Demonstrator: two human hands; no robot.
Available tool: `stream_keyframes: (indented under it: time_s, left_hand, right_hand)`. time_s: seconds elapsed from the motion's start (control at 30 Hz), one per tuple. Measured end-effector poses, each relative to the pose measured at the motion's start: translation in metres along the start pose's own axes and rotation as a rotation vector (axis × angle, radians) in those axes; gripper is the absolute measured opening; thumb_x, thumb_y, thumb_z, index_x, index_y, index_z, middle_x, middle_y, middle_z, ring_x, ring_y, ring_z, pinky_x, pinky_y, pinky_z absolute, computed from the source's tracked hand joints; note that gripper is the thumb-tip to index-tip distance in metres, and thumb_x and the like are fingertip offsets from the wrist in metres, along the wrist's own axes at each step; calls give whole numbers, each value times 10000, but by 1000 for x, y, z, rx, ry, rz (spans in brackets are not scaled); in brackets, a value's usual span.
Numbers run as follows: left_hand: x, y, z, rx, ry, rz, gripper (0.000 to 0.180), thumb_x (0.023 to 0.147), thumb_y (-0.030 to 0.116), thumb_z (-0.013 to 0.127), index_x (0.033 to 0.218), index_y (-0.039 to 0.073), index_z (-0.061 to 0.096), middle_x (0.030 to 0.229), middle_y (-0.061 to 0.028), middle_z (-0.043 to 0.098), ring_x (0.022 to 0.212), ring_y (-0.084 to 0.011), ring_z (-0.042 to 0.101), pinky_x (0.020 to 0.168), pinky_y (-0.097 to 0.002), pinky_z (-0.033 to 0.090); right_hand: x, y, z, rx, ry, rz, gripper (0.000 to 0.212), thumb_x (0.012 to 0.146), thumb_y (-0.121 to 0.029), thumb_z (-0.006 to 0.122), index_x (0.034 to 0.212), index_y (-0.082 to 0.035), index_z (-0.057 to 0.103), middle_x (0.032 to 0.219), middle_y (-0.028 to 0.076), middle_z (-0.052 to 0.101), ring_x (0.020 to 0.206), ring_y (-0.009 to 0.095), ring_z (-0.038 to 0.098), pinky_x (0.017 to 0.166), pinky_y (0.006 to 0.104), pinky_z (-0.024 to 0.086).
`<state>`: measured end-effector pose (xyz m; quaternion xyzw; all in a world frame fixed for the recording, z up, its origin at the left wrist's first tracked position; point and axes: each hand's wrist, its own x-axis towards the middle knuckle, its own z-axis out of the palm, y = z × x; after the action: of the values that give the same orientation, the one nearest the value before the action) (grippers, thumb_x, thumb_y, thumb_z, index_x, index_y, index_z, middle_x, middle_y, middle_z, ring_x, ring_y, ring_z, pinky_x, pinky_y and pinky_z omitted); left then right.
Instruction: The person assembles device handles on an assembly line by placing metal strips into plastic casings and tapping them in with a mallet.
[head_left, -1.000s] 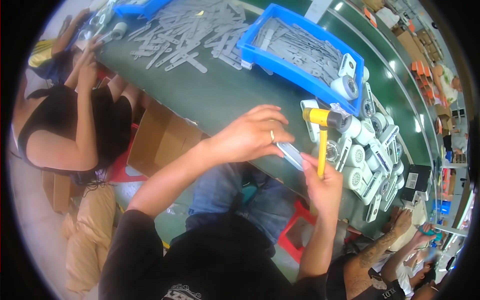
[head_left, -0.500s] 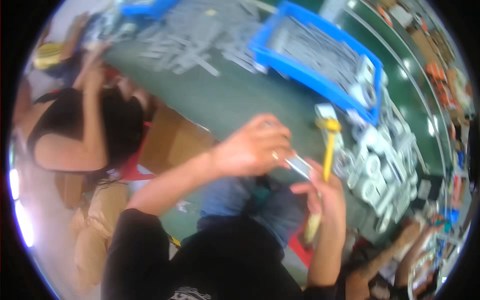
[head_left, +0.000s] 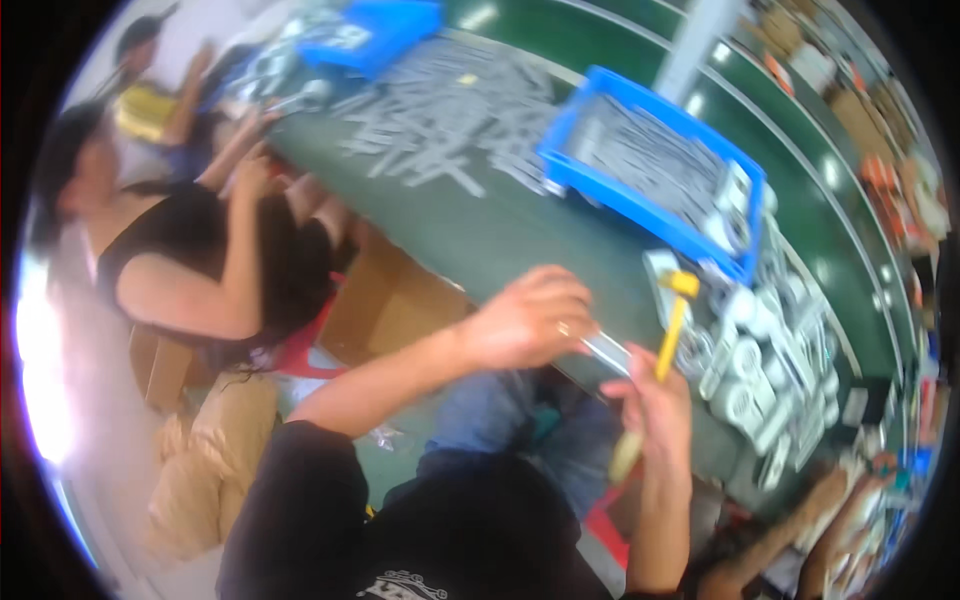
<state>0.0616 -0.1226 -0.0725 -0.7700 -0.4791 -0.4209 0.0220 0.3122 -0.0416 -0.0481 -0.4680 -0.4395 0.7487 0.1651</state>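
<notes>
My left hand [head_left: 530,322], with a ring on one finger, is closed round one end of a short, flat light-grey strip [head_left: 607,353]. The strip's other end meets the fingers of my right hand [head_left: 655,405]. That same hand grips a small yellow hammer [head_left: 671,340] by its handle. The hammer stands nearly upright, its head above my fingers and the handle's pale end below them. Both hands are in front of my body, near the table's edge. Blur hides the finer detail of the strip.
Beyond my hands, a blue bin [head_left: 640,215] of grey strips stands on the green table [head_left: 440,225]. Loose strips [head_left: 440,110] spread left of it, white plastic parts [head_left: 760,370] lie right. An open cardboard box [head_left: 400,305] and a co-worker [head_left: 190,260] are at left; another person's arms [head_left: 800,520] show lower right.
The whole view has shifted, so the table and bin sit lower and further right. My hands keep hold of the strip and the hammer in much the same pose.
</notes>
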Motion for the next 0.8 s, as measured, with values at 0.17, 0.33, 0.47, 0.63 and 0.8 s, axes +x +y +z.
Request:
stream_keyframes:
  time_s: [0.17, 0.33, 0.47, 0.63, 0.8]
  left_hand:
    - [20, 12, -2, 173, -72, 79, 298, 807, 249, 836, 1072, 125, 783, 1116, -44, 759, 1086, -248, 704, 1075, -475, 515]
    - [22, 15, 15, 104, -164, 132, 257, 844, 202, 804, 1099, 183, 829, 1075, -25, 788, 929, -219, 738, 895, -342, 587]
    - [25, 17, 16, 71, -150, 94, 146, 872, 215, 808, 1002, 162, 846, 1028, -31, 792, 900, -216, 731, 891, -348, 580]
    - [25, 18, 15, 77, -150, 86, 148, 865, 230, 825, 996, 165, 846, 1004, -12, 794, 886, -189, 729, 894, -340, 573]
    - [24, 18, 18, 84, -146, 78, 153, 855, 235, 834, 989, 163, 846, 993, -6, 795, 875, -175, 729, 899, -337, 569]
  right_hand:
    - [5, -2, 6, 26, -17, 0, 391, 1082, -216, 641, 1375, 44, 641, 858, 223, 776, 399, 81, 475, 376, 234, 336]
    - [-1, 1, 5, 7, 54, -52, 380, 1088, -220, 638, 1354, 51, 651, 845, 192, 773, 410, 73, 482, 374, 232, 333]
    - [-36, 7, 10, -121, 137, -224, 446, 1130, -240, 553, 1501, 6, 529, 725, 62, 666, 488, 51, 483, 431, 230, 356]
    - [-120, 8, -5, -675, 244, -226, 536, 1153, -183, 419, 1662, -41, 329, 668, 49, 563, 559, 97, 541, 544, 275, 430]
    - [-137, 24, 5, -721, 298, -262, 551, 1121, -106, 435, 1657, -28, 331, 691, 109, 571, 575, 163, 598, 581, 325, 478]
